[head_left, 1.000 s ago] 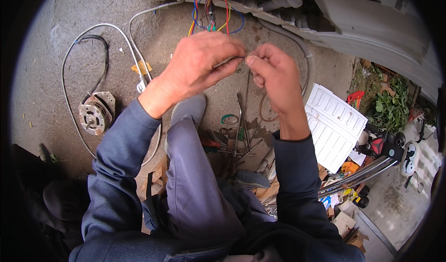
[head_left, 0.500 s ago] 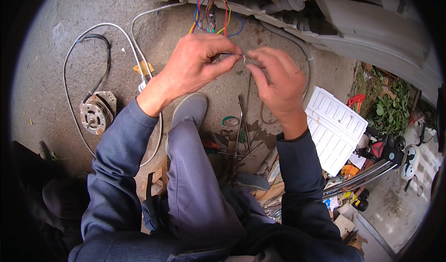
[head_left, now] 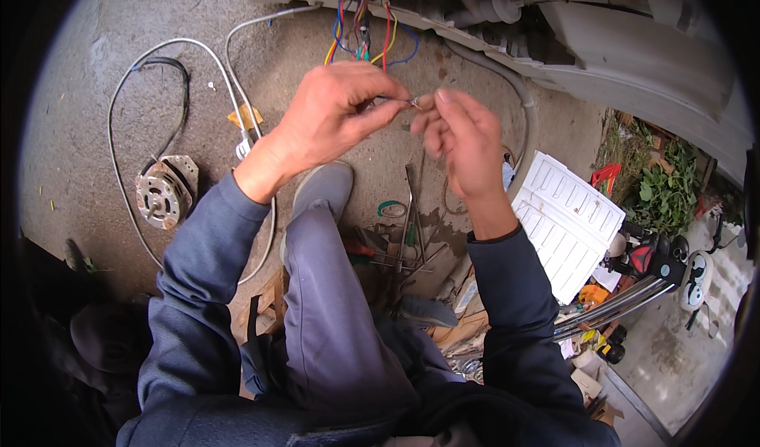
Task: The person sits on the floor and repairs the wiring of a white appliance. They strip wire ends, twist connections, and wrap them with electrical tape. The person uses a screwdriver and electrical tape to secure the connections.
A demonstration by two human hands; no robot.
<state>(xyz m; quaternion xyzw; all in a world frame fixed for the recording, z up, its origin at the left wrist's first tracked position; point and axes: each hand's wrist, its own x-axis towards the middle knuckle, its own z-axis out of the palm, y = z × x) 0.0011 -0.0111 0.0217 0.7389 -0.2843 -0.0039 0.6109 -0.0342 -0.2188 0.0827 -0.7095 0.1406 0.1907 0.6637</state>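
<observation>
Between the thumb and fingers of my left hand [head_left: 344, 106] is a thin blue-purple wire [head_left: 402, 99], with a short bare end at the fingertips. My right hand [head_left: 463, 134] is closed at that bare end, its thumb and index finger pressed together and its other fingers curled and slightly blurred. Behind my left hand, a bundle of red, yellow, blue and green wires [head_left: 386, 35] hangs from the underside of a white housing [head_left: 594, 87].
A round metal motor [head_left: 164, 194] with a black lead lies on the concrete at left, near a grey cable [head_left: 227, 83] and its plug. Hand tools [head_left: 409, 217] lie below my hands. To the right are a white plastic panel [head_left: 566, 221], greenery, metal tubes and clutter.
My right hand has turned and its fingers have curled inward at the wire's end. My left hand stays almost in place, its grip kept on the wire.
</observation>
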